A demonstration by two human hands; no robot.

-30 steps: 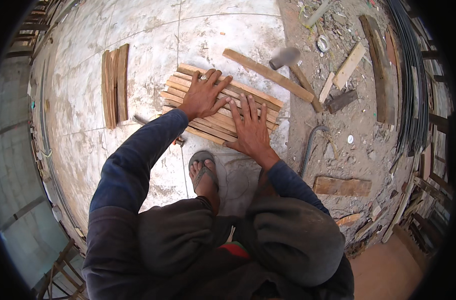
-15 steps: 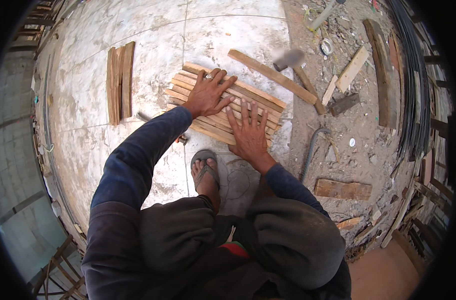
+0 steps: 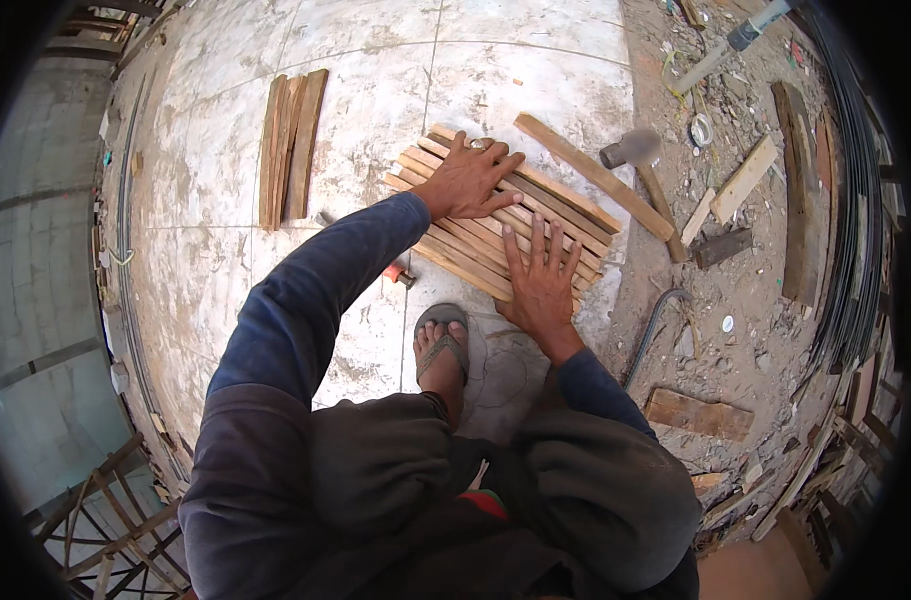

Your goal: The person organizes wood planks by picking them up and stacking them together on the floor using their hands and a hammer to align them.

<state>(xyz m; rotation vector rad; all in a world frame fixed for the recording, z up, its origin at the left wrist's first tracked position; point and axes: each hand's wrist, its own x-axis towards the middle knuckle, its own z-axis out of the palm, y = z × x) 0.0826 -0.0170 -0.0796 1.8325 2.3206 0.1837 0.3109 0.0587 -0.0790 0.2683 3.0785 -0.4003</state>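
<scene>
A row of several narrow wooden strips (image 3: 459, 244) lies side by side on the pale floor, their ends uneven. My left hand (image 3: 469, 181) rests across the far left part of the row, fingers and thumb apart. Lower on the right, my right hand (image 3: 542, 292) lies flat over the strips near their right ends, fingers spread. Neither hand is wrapped round a strip. Just beyond the row, one longer wooden strip (image 3: 590, 175) lies apart from it at a slant.
Several more strips (image 3: 293, 150) lie at the left. A hammer (image 3: 655, 190) rests at the slab's right edge. Beyond are rubble, a curved metal bar (image 3: 647, 330), wood offcuts (image 3: 700, 413) and black rods (image 3: 855, 230). A red-handled tool (image 3: 399, 274) lies by my sandalled foot (image 3: 442, 350).
The whole scene has shifted rightward in the picture as the view turned. Both hands remain on the strips in nearly the same places. More of the red-handled tool shows beside my left forearm.
</scene>
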